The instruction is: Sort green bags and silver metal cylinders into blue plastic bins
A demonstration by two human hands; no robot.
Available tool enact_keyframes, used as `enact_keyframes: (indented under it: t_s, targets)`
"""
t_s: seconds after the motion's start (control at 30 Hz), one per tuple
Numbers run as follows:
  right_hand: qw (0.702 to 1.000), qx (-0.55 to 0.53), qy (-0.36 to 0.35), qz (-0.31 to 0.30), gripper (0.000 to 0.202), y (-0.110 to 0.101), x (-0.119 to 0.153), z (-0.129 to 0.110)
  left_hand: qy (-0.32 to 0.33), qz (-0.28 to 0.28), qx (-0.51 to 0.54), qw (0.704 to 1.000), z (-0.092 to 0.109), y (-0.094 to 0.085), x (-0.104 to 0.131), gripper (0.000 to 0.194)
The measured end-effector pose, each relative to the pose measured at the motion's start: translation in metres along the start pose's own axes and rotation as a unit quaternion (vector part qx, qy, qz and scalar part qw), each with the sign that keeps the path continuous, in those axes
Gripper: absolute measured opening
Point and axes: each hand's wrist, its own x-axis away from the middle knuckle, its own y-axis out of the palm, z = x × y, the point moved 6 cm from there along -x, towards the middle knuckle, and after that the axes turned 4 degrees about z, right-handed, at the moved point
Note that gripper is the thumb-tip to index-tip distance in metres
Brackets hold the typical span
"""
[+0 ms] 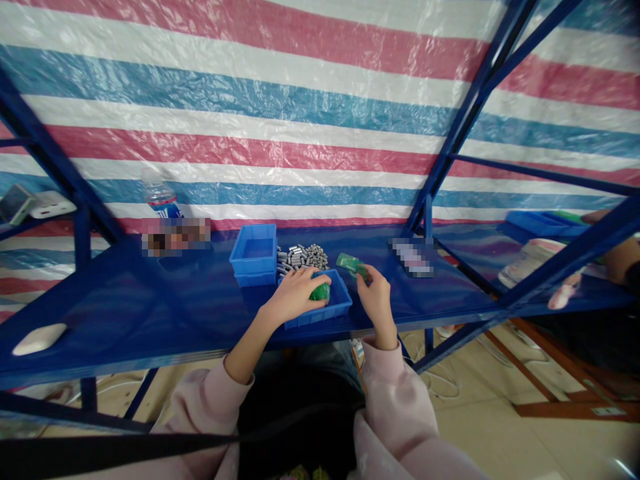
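My left hand (299, 293) is curled around a green packet (320, 291) over a small blue bin (341, 300). Its fingers are closed on the packet, and part of the packet is hidden under them. To the right, my right hand (374, 293) pinches the edge of a flat green plastic bag (348, 263) between thumb and fingers, just above the bin's right rear corner. Right behind the bin lies a heap of short silvery metal cylinders (314, 255). Two stacked blue bins (253, 257) stand to the left of the heap.
A plastic bottle (163, 197) stands at the back left, and a white object (40, 339) lies near the left front edge. A blurred-out phone-like item (414, 257) rests at right. Blue metal struts (450, 140) frame the table (200, 307). Another person's arm (620, 250) shows far right.
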Motion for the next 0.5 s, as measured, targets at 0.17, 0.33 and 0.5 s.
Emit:
enact_keyframes:
  t_s: [0.17,0.33,0.5]
  targets:
    - [0.996,-0.07,0.025,0.042,0.03,-0.018,0.002,-0.018,-0.001,0.002,-0.004,1.0,0.0,0.001,0.0,0.033]
    - [0.994,-0.099,0.026,0.046,0.026,-0.031,0.008,-0.037,-0.004,-0.002,-0.007,1.0,0.0,-0.001,0.0,0.035]
    - [0.998,-0.06,0.018,0.012,0.026,-0.031,0.015,-0.051,-0.002,-0.002,-0.007,1.0,0.001,-0.002,0.0,0.036]
